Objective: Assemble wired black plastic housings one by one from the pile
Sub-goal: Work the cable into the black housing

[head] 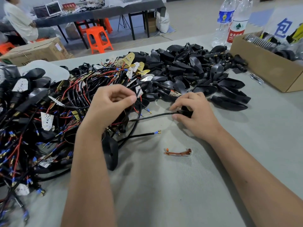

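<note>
From the head camera I am looking down at my two bare hands working over a grey surface (pixel 164 185). My left hand (pixel 108 104) is curling narrowly, thumb and forefinger pinching thin wires at the near edge of the tangled wire pile (pixel 54 112), which is spreading away to the left of that hand with red and black leads, blue-tipped terminals and small pale circuit plates. My right hand (pixel 195 112) is gripping a small black plastic housing (pixel 186 112), mostly hidden under the fingers; a black cable (pixel 152 116) is running out of it leftward toward my left hand. Beyond both hands a heap of empty black housings (pixel 196 71) is lying. Just below my left wrist one more black housing shell (pixel 110 153) is resting on the surface. Near my right forearm a small orange strip (pixel 177 152) is lying apart. Far beyond my right hand a cardboard box (pixel 262 63) and two water bottles (pixel 232 20) are standing.
</note>
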Available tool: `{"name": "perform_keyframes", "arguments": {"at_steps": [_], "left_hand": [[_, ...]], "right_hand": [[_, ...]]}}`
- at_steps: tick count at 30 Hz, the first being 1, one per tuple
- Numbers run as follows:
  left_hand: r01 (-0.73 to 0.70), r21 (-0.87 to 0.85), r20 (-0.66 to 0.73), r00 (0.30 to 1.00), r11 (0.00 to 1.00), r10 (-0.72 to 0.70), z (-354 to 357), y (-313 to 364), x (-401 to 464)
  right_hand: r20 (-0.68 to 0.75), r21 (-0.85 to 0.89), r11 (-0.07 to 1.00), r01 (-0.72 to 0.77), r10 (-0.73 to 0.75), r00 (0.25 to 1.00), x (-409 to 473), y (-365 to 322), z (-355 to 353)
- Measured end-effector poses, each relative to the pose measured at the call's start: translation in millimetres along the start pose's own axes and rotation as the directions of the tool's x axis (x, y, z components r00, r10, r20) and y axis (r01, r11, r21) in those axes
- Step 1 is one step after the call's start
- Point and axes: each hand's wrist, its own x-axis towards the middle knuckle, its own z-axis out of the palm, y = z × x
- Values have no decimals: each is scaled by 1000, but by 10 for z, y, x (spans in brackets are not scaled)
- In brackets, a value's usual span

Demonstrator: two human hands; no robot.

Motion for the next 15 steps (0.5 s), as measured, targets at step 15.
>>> {"name": "perform_keyframes", "arguments": {"at_steps": [15], "left_hand": [[44, 269, 76, 995, 962, -66, 1306, 176, 123]], "right_hand": [[-375, -4, 942, -334, 308, 874, 30, 85, 29]]}}
